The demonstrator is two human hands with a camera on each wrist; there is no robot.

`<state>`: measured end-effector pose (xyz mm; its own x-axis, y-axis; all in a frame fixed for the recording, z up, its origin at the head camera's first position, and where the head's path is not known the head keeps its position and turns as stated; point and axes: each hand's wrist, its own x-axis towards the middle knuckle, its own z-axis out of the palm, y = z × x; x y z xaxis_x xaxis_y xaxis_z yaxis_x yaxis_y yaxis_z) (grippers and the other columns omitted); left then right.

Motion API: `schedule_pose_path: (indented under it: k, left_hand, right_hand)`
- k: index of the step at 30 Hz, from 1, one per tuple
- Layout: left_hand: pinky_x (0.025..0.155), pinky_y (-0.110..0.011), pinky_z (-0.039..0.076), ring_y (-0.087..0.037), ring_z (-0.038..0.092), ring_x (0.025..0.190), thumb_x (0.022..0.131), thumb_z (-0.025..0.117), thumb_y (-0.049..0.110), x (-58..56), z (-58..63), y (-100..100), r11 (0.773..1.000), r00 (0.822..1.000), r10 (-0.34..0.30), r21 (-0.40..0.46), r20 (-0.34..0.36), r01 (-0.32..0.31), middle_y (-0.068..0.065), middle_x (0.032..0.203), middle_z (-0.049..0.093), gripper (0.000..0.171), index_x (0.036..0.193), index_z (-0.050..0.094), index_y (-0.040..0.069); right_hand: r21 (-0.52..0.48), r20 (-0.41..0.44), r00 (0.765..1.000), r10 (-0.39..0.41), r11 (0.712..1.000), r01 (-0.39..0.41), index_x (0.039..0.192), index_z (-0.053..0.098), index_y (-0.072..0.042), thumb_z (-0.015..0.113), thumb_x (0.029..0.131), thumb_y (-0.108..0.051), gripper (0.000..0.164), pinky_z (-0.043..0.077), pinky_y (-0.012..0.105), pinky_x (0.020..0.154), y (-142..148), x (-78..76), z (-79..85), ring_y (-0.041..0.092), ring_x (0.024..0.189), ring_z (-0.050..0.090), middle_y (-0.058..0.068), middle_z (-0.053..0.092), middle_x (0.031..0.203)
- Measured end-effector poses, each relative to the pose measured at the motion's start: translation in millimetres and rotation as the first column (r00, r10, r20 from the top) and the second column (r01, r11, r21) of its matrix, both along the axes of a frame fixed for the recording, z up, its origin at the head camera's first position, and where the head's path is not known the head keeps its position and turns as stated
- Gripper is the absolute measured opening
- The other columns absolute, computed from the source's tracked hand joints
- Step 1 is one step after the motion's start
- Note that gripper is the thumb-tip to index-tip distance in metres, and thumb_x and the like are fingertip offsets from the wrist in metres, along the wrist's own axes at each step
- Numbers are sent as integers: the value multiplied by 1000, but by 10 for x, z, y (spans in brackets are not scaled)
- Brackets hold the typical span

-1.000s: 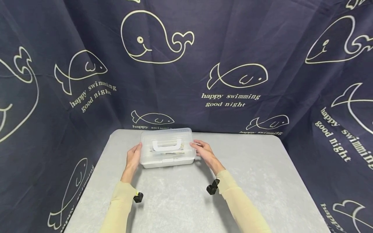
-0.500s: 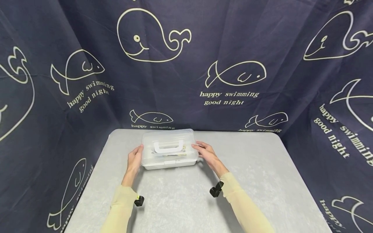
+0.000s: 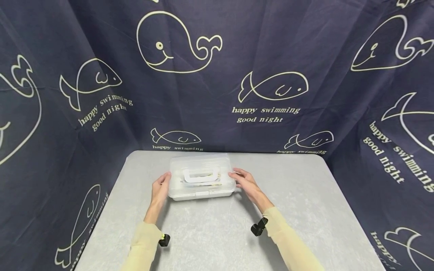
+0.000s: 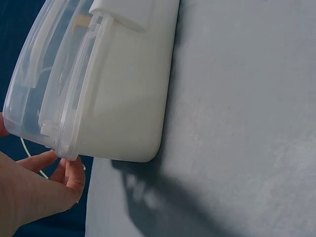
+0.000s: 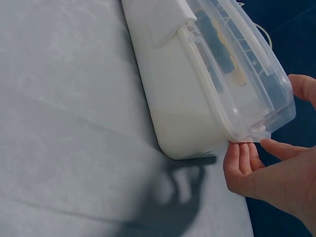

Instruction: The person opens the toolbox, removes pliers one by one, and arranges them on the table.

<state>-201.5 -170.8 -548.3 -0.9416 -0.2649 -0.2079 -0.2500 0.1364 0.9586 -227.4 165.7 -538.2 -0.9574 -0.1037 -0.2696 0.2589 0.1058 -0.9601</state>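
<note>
A white plastic storage box (image 3: 202, 184) with a clear lid and a white carrying handle (image 3: 201, 177) is near the back of the table, its front latch (image 3: 202, 194) facing me. Blurred small items show through the lid. My left hand (image 3: 161, 190) grips its left end; in the left wrist view the fingers (image 4: 74, 173) curl beneath the rim. At the opposite end my right hand (image 3: 248, 185) holds on, with fingers (image 5: 242, 158) bent under the rim in the right wrist view. The lid is down, and the underside of the box is hidden.
The grey table (image 3: 210, 237) has rounded back corners. Dark blue curtains (image 3: 210, 105) with white whale and fish drawings enclose it behind and at both sides. Small black cameras (image 3: 164, 240) are worn on both wrists.
Both hands have moved the box a little toward me and slightly to the right. Their hold at its two ends looks the same.
</note>
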Motion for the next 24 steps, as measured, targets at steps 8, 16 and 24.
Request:
schedule_pose_path:
  k: [8, 16, 24]
  left_hand:
    - [117, -48, 33, -36, 45, 137, 107, 52, 38, 92, -3, 110, 1000, 1000, 9, 6, -19, -9, -23, 152, 49, 58, 148, 51, -2]
    - [111, -49, 39, -35, 49, 131, 106, 54, 39, 139, -22, 230, 1000, 1000, 11, 2, -19, -11, -22, 148, 53, 57, 146, 54, 0]
    - [108, -49, 42, -35, 52, 127, 106, 54, 41, 196, -23, 345, 1000, 1000, 1, -5, -25, -1, -23, 146, 54, 59, 147, 53, -1]
  right_hand:
    - [-20, -11, 1000, -8, 1000, 8, 152, 44, 2, 71, 96, -29, 70, 46, 49, 105, 122, 121, 1, 34, 132, 52, 24, 47, 151]
    - [-32, 0, 999, -34, 999, 34, 153, 43, 1, 70, 98, -25, 67, 46, 46, 106, 250, 225, -14, 33, 131, 51, 26, 47, 150]
    - [-15, 5, 1000, -23, 1000, 23, 155, 38, 3, 68, 100, -26, 69, 46, 46, 107, 357, 339, -2, 33, 132, 50, 27, 46, 150]
